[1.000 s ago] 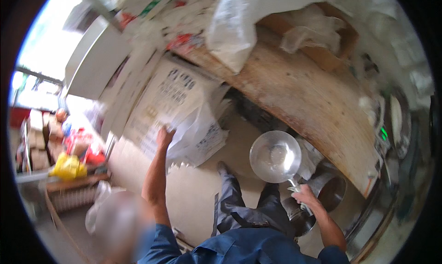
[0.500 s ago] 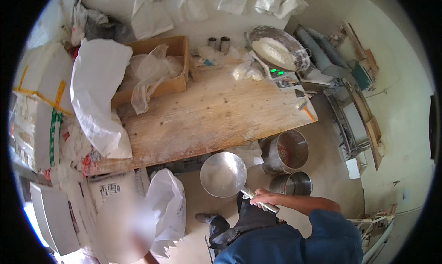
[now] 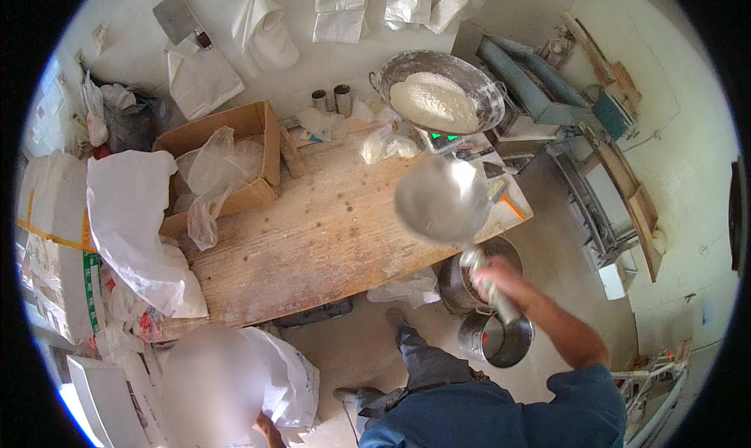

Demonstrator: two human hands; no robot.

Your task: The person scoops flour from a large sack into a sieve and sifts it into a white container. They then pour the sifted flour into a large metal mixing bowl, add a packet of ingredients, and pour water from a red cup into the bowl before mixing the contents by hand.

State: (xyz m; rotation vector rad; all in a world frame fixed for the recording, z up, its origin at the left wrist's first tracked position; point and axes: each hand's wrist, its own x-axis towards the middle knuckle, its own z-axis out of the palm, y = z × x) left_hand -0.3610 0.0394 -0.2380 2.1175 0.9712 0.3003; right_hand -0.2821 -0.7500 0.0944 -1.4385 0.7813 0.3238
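My right hand [image 3: 501, 280] is closed round the wrapped handle of a wide, round metal pan [image 3: 442, 200]. The pan is blurred by motion and hangs over the right front part of the wooden table, with no contents that I can make out. Beyond it a large dark basin [image 3: 489, 104] with two side handles stands on a scale [image 3: 460, 142] with green lit digits. White powder, like flour [image 3: 434, 102], lies in the basin. My left hand [image 3: 267, 428] is low at the left beside a white sack [image 3: 293, 381]; its fingers are mostly hidden by a blurred patch.
Two metal pots [image 3: 512, 342] stand on the floor below the table's right end. An orange-handled tool [image 3: 512, 206] lies at that corner. A cardboard box [image 3: 270, 147] with clear plastic bags and a white sheet [image 3: 133, 229] occupy the table's left [image 3: 313, 237]. Shelving [image 3: 598, 206] lines the right wall.
My right hand has carried the pan up and to the right, from above the floor to over the table, nearer the basin. The view has shifted. My left hand shows beside the sack.
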